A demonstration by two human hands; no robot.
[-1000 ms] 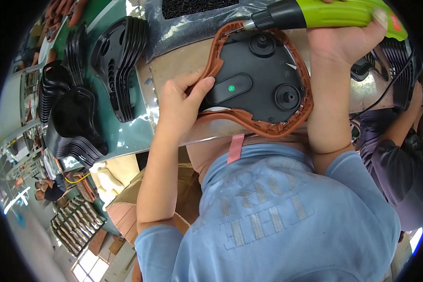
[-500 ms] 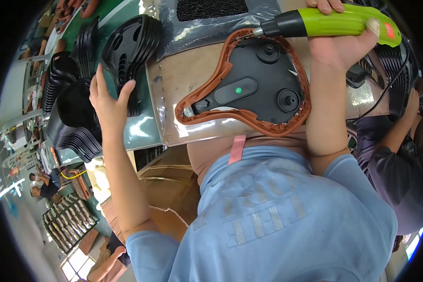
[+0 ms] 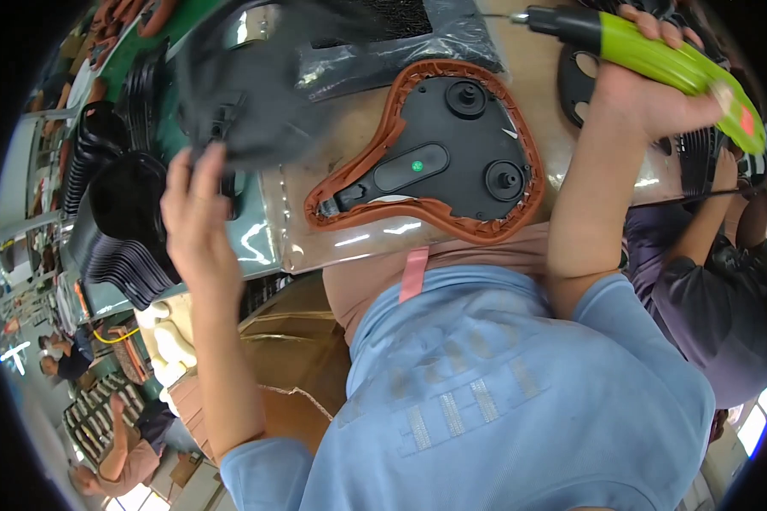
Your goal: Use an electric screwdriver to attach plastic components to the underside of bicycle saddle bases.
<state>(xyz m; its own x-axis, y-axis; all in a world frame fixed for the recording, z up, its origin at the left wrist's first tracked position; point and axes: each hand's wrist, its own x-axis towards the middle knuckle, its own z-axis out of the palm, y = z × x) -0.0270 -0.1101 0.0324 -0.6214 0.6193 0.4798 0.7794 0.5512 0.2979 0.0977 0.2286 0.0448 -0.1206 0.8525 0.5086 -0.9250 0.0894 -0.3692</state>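
A bicycle saddle (image 3: pixel 435 162) lies upside down on the bench, its black base rimmed by a brown cover. My left hand (image 3: pixel 198 217) is to its left, shut on a black plastic saddle shell (image 3: pixel 256 85) that is lifted and blurred above the bench. My right hand (image 3: pixel 648 89) is raised beyond the saddle's right side and grips a green power tool (image 3: pixel 656 55), its dark tip pointing left, clear of the saddle.
Stacks of black saddle shells (image 3: pixel 123 230) stand at the left of the bench. A black mesh sheet (image 3: pixel 400 34) in plastic lies behind the saddle. Another person (image 3: pixel 716 281) in dark clothes works at the right. Cardboard boxes (image 3: pixel 273 358) sit below the bench edge.
My left hand left the saddle, reached to the stacks at the left and lifted one black shell. My right hand raised the green tool off the saddle toward the upper right.
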